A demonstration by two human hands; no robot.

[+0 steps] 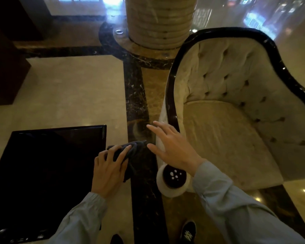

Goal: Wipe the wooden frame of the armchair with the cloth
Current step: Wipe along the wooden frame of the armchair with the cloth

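A cream tufted armchair (232, 131) stands at the right, edged by a glossy dark wooden frame (171, 95) that runs along the near armrest and over the back. The armrest ends in a round dark scroll (173, 176) near me. My left hand (109, 169) grips a bunched dark grey cloth (134, 150) just left of the armrest, apart from the frame. My right hand (171, 147) hovers with fingers spread over the front of the near armrest, holding nothing.
A low black glossy table (48, 173) sits at the lower left, close to my left hand. A wide ribbed stone column (158, 22) rises behind the chair. The polished marble floor (69, 88) has dark inlaid bands. My shoes show at the bottom edge.
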